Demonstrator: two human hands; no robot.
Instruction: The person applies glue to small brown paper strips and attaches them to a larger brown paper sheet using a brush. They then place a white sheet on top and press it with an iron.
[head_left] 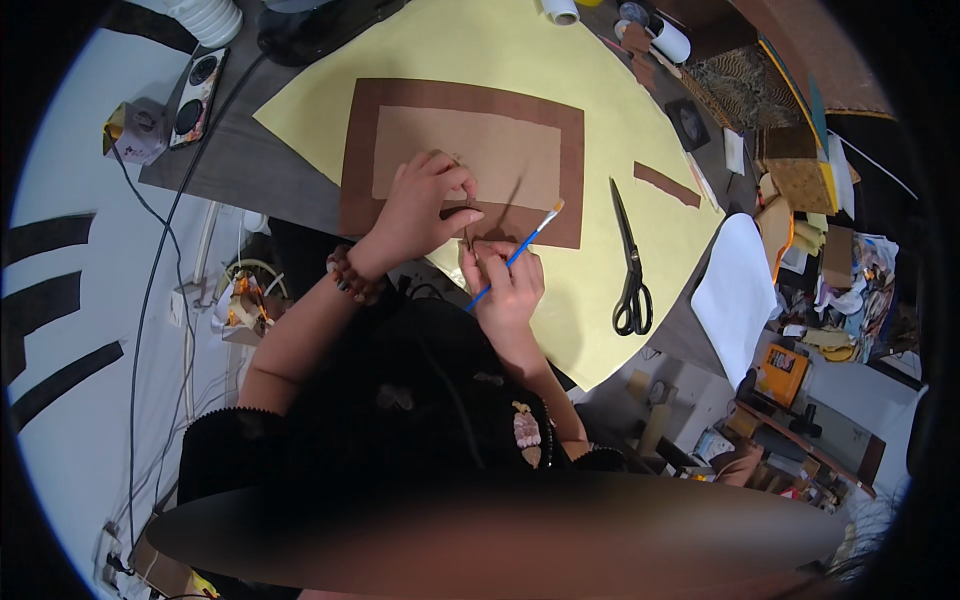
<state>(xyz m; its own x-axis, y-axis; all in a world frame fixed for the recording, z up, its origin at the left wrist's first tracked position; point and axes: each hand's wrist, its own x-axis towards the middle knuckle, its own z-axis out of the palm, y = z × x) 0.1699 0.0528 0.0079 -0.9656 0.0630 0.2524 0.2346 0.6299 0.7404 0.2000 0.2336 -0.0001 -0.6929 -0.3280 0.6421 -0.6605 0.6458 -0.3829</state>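
A brown sheet [361,150] lies on large pale yellow paper, with a lighter tan rectangle [520,150] on its middle. Over its near edge, my left hand [430,200] curls thumb and forefinger toward each other; whatever is between them is too small to make out. Just below and to the right, my right hand [508,285] holds a paintbrush [520,250] with a blue handle, its pale bristles pointing up and right. The right fingertips are bunched close to the left thumb at the sheet's edge, and what they touch there is unclear.
Black-handled scissors [631,270] lie closed on the yellow paper [570,340], right of my hands. Beyond them is a narrow brown strip [667,185]. A white sheet [738,290] overhangs the table's right edge. Boxes [795,170] and rolls crowd the far right.
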